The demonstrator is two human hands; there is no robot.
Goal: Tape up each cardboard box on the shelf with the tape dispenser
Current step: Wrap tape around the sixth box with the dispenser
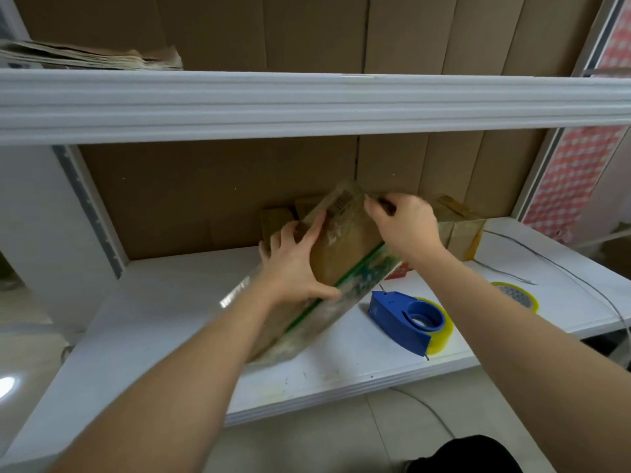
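Hands steady a tilted cardboard box (345, 247) on the white shelf (164, 302): left hand (297, 264) spread flat against it, right hand (403, 223) pinching its top edge. Blue tape dispenser (406, 319) lies unused beside it; other boxes (457, 227) behind seemingly await taping.

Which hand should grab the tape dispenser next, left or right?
Probably the right hand. The blue tape dispenser lies on the shelf right of the cardboard box, under the right forearm. The left hand is pressed flat on the box, steadying it.
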